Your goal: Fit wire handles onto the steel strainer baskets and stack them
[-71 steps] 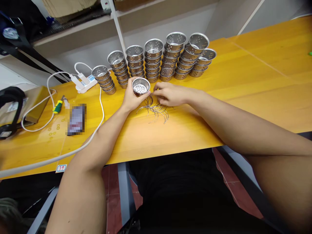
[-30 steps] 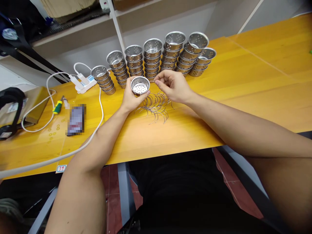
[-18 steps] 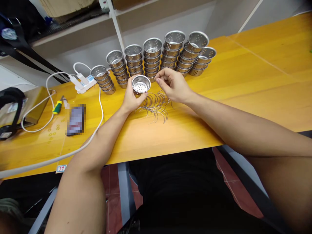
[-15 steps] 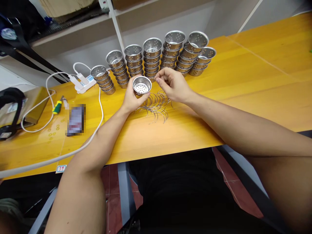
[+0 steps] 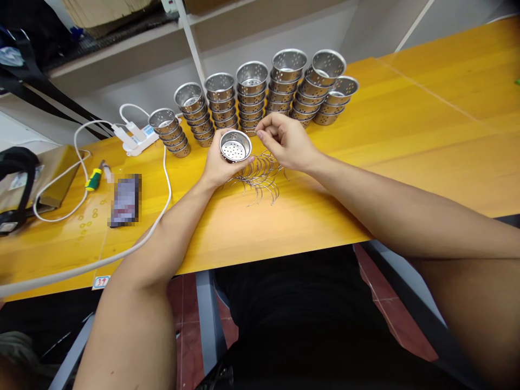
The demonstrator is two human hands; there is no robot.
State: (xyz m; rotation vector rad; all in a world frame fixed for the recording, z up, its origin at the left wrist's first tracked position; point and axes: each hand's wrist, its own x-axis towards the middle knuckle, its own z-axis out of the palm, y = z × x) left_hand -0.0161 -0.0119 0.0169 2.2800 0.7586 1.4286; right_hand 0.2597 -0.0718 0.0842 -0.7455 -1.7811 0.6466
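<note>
My left hand is wrapped round a perforated metal cup, its open mouth tilted toward me. Just right of the cup, my right hand pinches a thin wire handle, whose end points toward the cup's far rim; I cannot tell whether it touches. Below both hands lies a tangled heap of curved wire handles on the yellow table. Behind them stand several stacks of the same perforated cups, partly hidden by my hands.
To the left are a power strip with white cables, a green-and-yellow screwdriver, a blurred phone and several small rings. A thick white cable crosses above my left forearm. Black headphones lie at the far left.
The cup in my left hand has tipped slightly and sits a touch lower. My right hand keeps its pinch on the wire handle near the cup. The whole view has shifted very slightly.
</note>
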